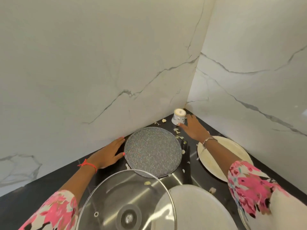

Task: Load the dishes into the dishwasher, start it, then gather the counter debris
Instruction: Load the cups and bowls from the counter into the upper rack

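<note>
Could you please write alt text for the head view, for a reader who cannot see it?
A person's right hand touches a small white upside-down cup in a marble-walled corner, while the left hand rests against a speckled grey round plate; food scraps litter the dark counter.

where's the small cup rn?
Head view, right of centre: the cup is in the far corner of the counter, against the right hand, beyond the speckled plate.
</note>
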